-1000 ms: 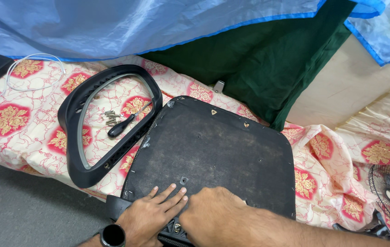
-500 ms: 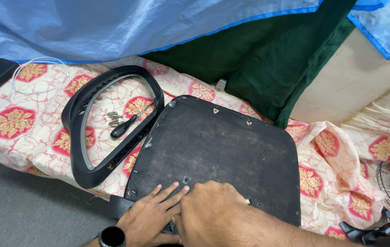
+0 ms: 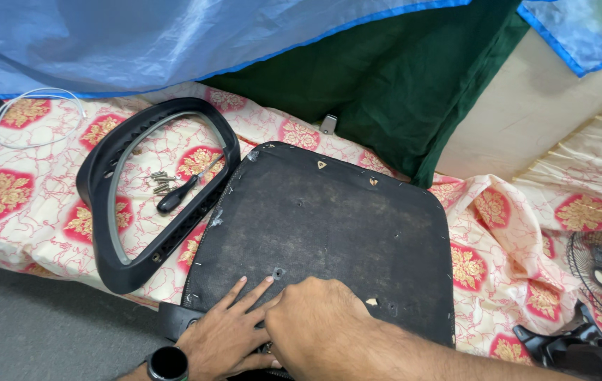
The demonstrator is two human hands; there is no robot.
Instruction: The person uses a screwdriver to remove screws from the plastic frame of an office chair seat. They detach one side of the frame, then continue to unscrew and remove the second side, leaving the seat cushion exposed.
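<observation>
**Both hands on near edge of upturned seat base**

Seat base (image 3: 322, 240) lies underside up on the bed (image 3: 4, 190), black fabric stapled round the rim. Your left hand (image 3: 227, 331) is flat on its near edge, fingers spread, holding nothing. Your right hand (image 3: 315, 324) is curled right beside it, touching; can't tell what's under it, if anything. Left of the seat base: black backrest frame (image 3: 103, 212), with a screwdriver (image 3: 177, 194) and loose screws (image 3: 160, 182) inside its loop.
</observation>
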